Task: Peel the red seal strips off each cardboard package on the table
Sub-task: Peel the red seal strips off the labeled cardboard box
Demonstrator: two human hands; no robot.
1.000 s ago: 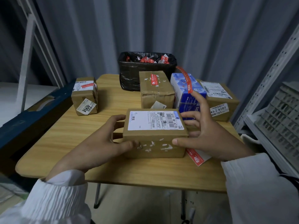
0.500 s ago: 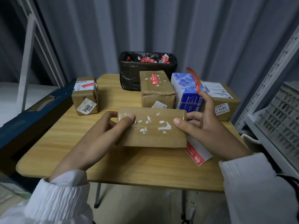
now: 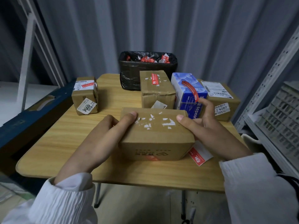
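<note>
Gripping a brown rectangular cardboard package (image 3: 155, 135) by its ends, fingers curled round it, the left hand (image 3: 103, 139) and right hand (image 3: 208, 131) hold it tilted at the front edge of the wooden table (image 3: 64, 135), likely to inspect every face.

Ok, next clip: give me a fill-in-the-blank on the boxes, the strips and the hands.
1. The left hand and right hand hold one cardboard box whose top face bears only ____ sticker scraps.
2. Peeled red strips lie in the ____ bag-lined bin at the far edge of the table.
3. A red strip curls over the ____ printed box.
4. A loose red-and-white strip lies on the table beside the ____ hand.
Missing words: white; black; blue; right.
</note>
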